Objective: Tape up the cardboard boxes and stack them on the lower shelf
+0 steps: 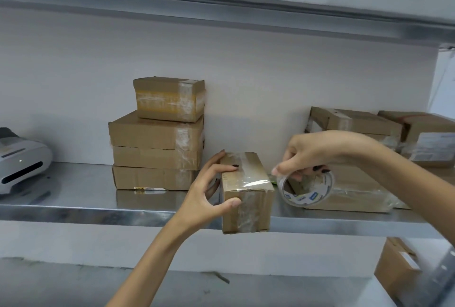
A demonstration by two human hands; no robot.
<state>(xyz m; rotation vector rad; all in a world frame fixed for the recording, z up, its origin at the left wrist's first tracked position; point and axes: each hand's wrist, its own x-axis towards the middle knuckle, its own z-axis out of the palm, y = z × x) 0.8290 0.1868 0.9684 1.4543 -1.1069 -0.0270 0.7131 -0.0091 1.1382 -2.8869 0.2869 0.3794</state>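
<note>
My left hand (211,191) grips a small cardboard box (248,205) by its left side, thumb on the front face, holding it in front of the steel shelf's edge (73,213). Clear tape runs over the box's top and down its front. To the right, my right hand (317,154) holds a roll of clear tape (306,189), and a strip of tape stretches from the roll to the box's top edge.
A stack of several taped boxes (157,149) stands on the shelf against the white wall. More boxes (357,183) lie at the right behind the roll. A grey label printer (22,166) sits at far left. Another box (396,269) is low right.
</note>
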